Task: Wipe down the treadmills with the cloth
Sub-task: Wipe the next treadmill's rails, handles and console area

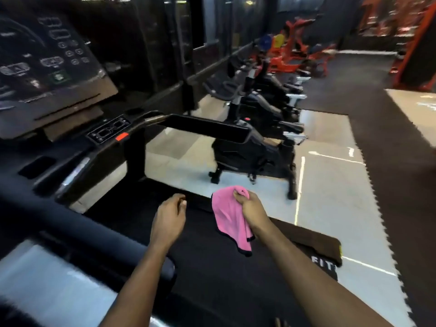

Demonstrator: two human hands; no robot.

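Observation:
A black treadmill fills the left and middle of the head view, with its console point(47, 74) at the upper left, a right handrail point(207, 127) reaching toward the centre, and its dark belt point(212, 267) below my arms. My right hand point(250, 205) grips a pink cloth point(230, 220) with a black edge, which hangs down over the belt's right side rail point(306, 239). My left hand point(168, 218) hovers over the belt with loosely curled fingers and holds nothing.
A row of black exercise bikes point(254, 149) stands just right of the treadmill on a grey floor with white lines. Red weight machines point(297, 55) stand at the back. A dark glass wall point(165, 43) runs behind the console. Black rubber mats point(389, 185) cover the floor on the right.

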